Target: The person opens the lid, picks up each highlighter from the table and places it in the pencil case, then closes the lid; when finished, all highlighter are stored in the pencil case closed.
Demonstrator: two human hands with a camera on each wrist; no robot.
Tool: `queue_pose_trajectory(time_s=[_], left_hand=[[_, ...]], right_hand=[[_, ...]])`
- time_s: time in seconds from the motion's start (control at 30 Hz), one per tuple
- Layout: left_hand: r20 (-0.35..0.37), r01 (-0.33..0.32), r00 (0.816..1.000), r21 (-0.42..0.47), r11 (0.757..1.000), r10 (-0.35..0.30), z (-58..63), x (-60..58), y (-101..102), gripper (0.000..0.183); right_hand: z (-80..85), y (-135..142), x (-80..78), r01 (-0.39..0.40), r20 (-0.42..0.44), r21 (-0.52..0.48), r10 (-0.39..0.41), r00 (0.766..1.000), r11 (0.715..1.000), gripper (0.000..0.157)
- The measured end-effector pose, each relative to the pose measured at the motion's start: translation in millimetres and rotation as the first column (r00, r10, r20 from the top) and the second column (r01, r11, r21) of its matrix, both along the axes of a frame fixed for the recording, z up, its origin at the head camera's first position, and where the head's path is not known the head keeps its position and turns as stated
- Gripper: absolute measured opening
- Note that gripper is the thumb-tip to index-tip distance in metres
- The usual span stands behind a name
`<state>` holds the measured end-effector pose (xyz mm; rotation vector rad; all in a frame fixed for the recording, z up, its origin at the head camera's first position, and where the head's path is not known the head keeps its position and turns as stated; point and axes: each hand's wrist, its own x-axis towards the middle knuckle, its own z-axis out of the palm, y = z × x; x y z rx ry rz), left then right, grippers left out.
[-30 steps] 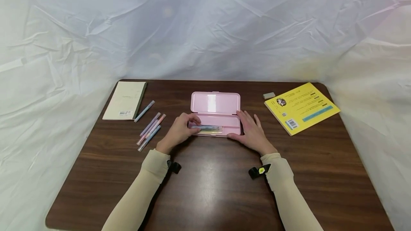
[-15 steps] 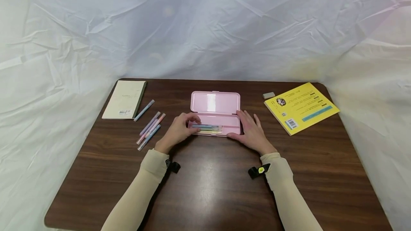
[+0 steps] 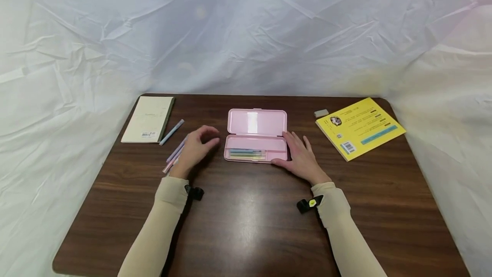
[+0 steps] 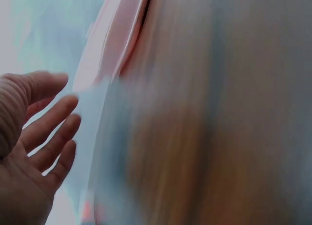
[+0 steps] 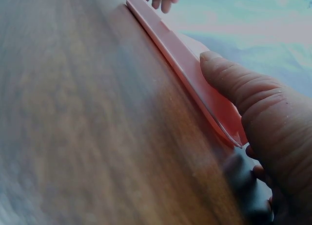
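The pink pencil case [image 3: 256, 143] sits on the brown worktop [image 3: 246, 221], near the middle, with its lid [image 3: 270, 122] open and leaning back on the far side. Some thin pens [image 3: 246, 154], blue, green and yellow, lie side by side in the case, in the long front part on the left. The left hand [image 3: 194, 150] is just to the left of the case and does not touch it. Its fingers are a bit bent and loose, and they hold nothing. The right hand [image 3: 304, 158] rests at the right end of the case. Its thumb touches the front edge and its other fingers reach along the side, loose and mostly straight. A purple pen [image 3: 176, 150] and a pink pen [image 3: 171, 163] lie on the worktop, partly hidden by the left hand; I cannot tell if it touches them. A blue pen [image 3: 171, 132] lies just beside a cream notebook [image 3: 147, 116] on the far left. On the right there is a yellow book [image 3: 359, 134], with a small grey block [image 3: 321, 113] by its corner. A pale, wrinkly cloth [image 3: 246, 46] hangs behind everything.
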<state>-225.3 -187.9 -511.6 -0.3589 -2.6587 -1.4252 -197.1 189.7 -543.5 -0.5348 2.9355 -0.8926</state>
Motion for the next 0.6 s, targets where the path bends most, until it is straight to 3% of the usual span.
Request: queue_pose_trajectory(time_s=[0.17, 0.4, 0.5, 0.6], left_hand=[[-0.084, -0.153, 0.985, 0.01, 0.988, 0.154, -1.6, -7.6, -48.8, 0.031], [-0.064, -0.372, 0.927, -0.045, 0.927, 0.369, -8.5, -8.3, -108.7, 0.036], [-0.042, -0.407, 0.913, -0.063, 0.911, 0.405, -12.0, -5.5, -120.7, 0.036], [-0.023, -0.403, 0.915, -0.105, 0.909, 0.403, -14.9, -4.0, -126.2, 0.037]], right_hand=[[-0.8, 0.6, -0.1, -0.001, -0.005, -0.002, 0.001, 1.0, 1.0, 0.106], [-1.6, 0.9, -0.6, 0.002, -0.01, 0.012, -0.001, 1.0, 1.0, 0.107], [-2.0, 1.0, -0.7, 0.0, -0.016, 0.0, 0.0, 1.0, 1.0, 0.106], [-2.5, 1.2, -0.2, 0.0, -0.022, -0.008, 0.0, 1.0, 1.0, 0.106]])
